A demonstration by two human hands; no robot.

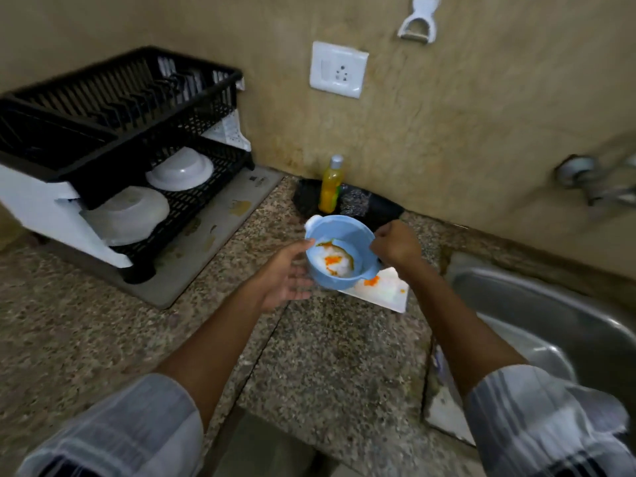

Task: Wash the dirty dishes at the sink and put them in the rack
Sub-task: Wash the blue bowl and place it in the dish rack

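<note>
No writing could be read anywhere; the marks on the grey mat [220, 235] under the rack were too blurred to make out. At the far left a black two-tier rack [113, 108] stood on that mat on the speckled worktop [327, 356]. Its upper tier looked bare, and its lower tier held two white bowls [180, 170] turned upside down, one behind the other. Near the wall stood a yellow bottle [330, 187] with a pale cap, on a black sheet. In front of it a blue bowl [339, 251], smeared inside with white and orange food, was tilted over a white plate [385, 290] that also carried orange bits. The left hand [287, 273] was open, its thumb touching the bowl's left rim and its fingers spread below. The right hand [395, 242] was closed, pinching the bowl's right rim. At the right edge lay the steel sink [550, 321], with a tap [599, 180] on the wall above it.
</note>
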